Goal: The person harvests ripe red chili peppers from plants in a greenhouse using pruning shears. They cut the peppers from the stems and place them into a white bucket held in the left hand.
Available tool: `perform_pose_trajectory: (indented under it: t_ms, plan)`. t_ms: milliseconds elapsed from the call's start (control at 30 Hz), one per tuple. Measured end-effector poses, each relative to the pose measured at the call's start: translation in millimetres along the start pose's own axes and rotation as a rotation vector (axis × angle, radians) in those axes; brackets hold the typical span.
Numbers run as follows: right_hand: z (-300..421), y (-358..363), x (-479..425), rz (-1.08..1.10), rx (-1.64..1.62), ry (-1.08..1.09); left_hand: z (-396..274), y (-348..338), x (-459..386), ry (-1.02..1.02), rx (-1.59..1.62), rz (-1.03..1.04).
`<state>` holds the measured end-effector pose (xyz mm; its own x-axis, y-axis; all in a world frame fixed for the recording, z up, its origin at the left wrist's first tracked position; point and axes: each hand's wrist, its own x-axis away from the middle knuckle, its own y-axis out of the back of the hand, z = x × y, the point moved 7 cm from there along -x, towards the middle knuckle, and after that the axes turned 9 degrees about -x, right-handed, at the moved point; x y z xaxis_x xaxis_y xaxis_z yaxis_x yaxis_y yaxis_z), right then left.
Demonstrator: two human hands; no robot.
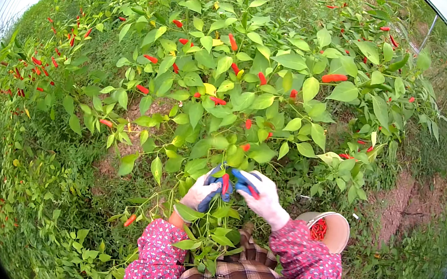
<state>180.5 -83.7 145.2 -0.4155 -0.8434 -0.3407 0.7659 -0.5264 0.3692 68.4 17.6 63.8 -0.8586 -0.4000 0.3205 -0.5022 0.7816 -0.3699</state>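
A bushy chili pepper plant [230, 97] with green leaves and several red pods fills the view before me. My left hand [200, 190], in a white glove with blue coating, grips a leafy branch [211, 224] that bends down towards my body. One red chili [225, 183] hangs from it in front of the blue fingers. My right hand [262, 197], gloved alike, has its fingers closed around another red chili [253, 192]; its fingertips are close to the left hand's. Leaves partly hide the fingertips of both hands.
A pale bucket [337, 232] with red chilies [318, 230] inside stands tilted beside my right forearm. More chili plants [34, 72] grow on the left. Bare reddish soil [398, 200] shows at right, and an orange-red chili [130, 220] hangs near my left sleeve.
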Motion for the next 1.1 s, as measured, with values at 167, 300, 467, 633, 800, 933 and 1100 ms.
perform_pose_trajectory:
  t_ms: [167,300,467,633,800,933,1100]
  plan:
    - [3.5,-23.2,-13.9,-0.149,-0.197,-0.137,-0.1,-4.3,2.0,0.027,-0.005,0.017]
    - [-11.1,-29.2,-8.8,-0.317,-0.231,-0.157,3.6,-0.3,9.6,0.025,-0.117,-0.089]
    - [-58.4,-49.3,-5.8,-0.300,-0.775,-0.466,11.1,9.3,7.5,0.061,-0.013,-0.067]
    - [-108.7,-66.8,6.8,-0.462,-1.246,-0.703,4.3,3.0,2.3,-0.012,-0.023,0.023]
    - [-107.8,-43.4,16.2,-0.384,-1.246,-0.672,3.3,13.4,11.1,0.112,-0.057,-0.099]
    - [-94.7,11.5,34.2,-0.472,-1.115,-0.543,-23.8,16.8,22.2,-0.109,-0.533,-0.352]
    - [-18.3,61.6,-12.6,-0.309,-0.797,-0.140,-59.2,-8.3,31.3,-0.598,-1.163,-0.480]
